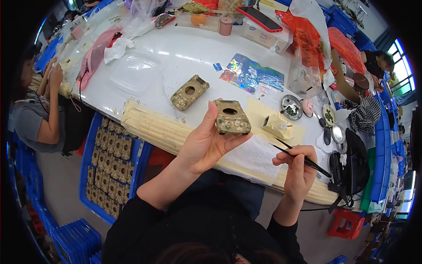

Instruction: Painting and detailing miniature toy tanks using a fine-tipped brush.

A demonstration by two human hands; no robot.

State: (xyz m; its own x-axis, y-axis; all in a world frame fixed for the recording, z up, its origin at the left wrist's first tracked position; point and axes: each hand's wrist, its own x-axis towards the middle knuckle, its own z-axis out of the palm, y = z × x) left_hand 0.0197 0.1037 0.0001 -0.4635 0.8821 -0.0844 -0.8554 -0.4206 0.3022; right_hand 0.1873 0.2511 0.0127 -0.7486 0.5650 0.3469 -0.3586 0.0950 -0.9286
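My left hand (200,152) grips a camouflage-painted toy tank hull (235,125) by its sides, thumb on one edge and fingers beneath. The hull is raised above the table edge, with a round hole in its top. In my right hand (300,174) is a pair of black tweezers (311,163), its two tips apart and pointing toward the hull without touching it. A second camouflage hull (200,86) lies on the table beyond my left hand. Between my hands and slightly farther off sits a small cream-coloured block (275,126) on yellowish paper.
A speckled white sheet (250,154) lies under my hands. Round metal dishes (291,107) and a black bag (357,160) are at right. A red phone (260,19) rests on a white box. A blue crate (88,193) holds several hulls at lower left. Another person (39,114) sits left.
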